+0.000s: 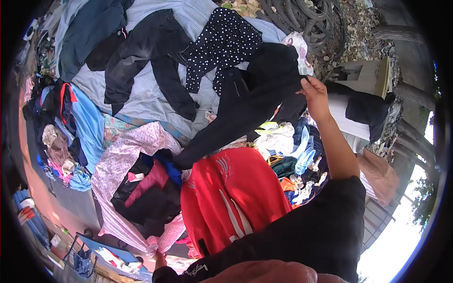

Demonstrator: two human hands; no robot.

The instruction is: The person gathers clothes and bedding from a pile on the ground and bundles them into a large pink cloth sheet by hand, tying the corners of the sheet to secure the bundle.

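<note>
My right hand (313, 96) is raised at the right, fingers pinched on the edge of black trousers (236, 118). The trousers stretch down to the left, partly over the sheet and bundle. Low at the left, my left hand (158, 258) is mostly hidden where a pink floral cloth (115, 174) gathers to a bunch; the folds run tight to it, and its fingers do not show clearly. Inside that cloth lie dark and pink clothes (151, 198). A red garment (231, 188) with pale stripes spreads right in front of me.
A checked sheet (141, 101) bears dark trousers (137, 56) and a polka-dot garment (224, 45). Clothing heaps lie at the left (61, 137) and right (302, 160). Coiled hoses (306, 21), a pale block (363, 75) and tree trunks (415, 94) stand beyond.
</note>
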